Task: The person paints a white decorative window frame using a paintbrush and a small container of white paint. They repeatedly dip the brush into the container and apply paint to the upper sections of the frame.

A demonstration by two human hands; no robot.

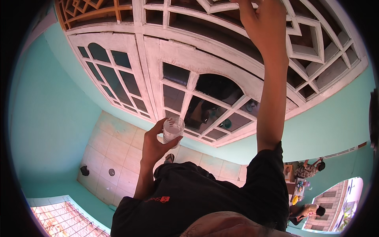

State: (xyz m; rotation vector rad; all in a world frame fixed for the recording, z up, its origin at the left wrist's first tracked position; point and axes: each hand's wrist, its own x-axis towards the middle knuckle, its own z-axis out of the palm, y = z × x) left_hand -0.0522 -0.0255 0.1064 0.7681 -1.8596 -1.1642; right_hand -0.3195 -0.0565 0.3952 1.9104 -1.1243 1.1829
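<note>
My left hand (157, 145) grips a clear plastic cup (174, 129) of whitish liquid in front of my chest. Raised high at the top edge, my right hand (257, 14) lies over the white-painted wooden lattice (306, 44) above the windows. Its fingertips are cut off by the picture's rim, so whatever they hold cannot be seen. Below the lattice is a white wooden window frame (192, 77) with dark glass panes, its paint worn in places. The lattice at the far left (118, 10) is orange-brown wood.
Turquoise walls (50, 109) stand around a tiled floor (109, 142) with paint stains. A dark object (85, 170) and a round dark disc (111, 172) lie there. At right, one person (309, 170) reaches up the wall; another person (311, 210) is beside a table with a yellow bowl (295, 200).
</note>
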